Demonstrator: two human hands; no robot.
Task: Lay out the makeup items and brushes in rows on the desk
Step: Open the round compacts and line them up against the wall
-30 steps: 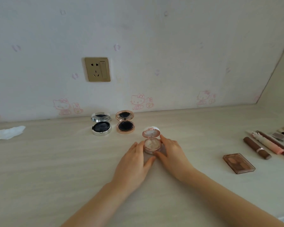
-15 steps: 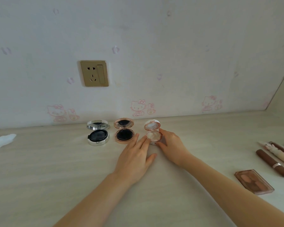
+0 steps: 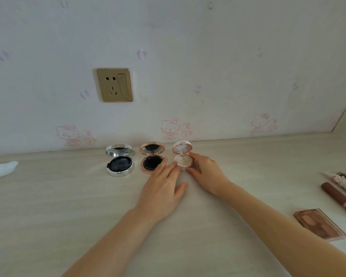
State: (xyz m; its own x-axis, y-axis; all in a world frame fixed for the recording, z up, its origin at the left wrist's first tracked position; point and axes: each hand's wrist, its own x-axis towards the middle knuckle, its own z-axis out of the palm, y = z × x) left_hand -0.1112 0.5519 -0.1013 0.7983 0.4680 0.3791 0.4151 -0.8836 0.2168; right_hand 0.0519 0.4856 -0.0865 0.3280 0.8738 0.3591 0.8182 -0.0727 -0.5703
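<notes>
The small round pink-and-white powder compact (image 3: 183, 159), lid open, had been slid away from the person to the back of the pale wood-grain desk (image 3: 48, 206), just right of the round rose-gold cushion compact (image 3: 152, 158). It now closed a row of three with the round silver cushion compact (image 3: 119, 160) at the far left. The right hand (image 3: 205, 173) gripped its base with curled fingers; the left hand (image 3: 162, 193) lay with fingers straight, tips touching its left side. Remaining items waited well apart at right: a flat brown eyeshadow palette (image 3: 320, 226) and a brown lipstick tube (image 3: 341, 198). A crumpled white tissue (image 3: 1, 169) lay far left. Nothing obstructed the row.
</notes>
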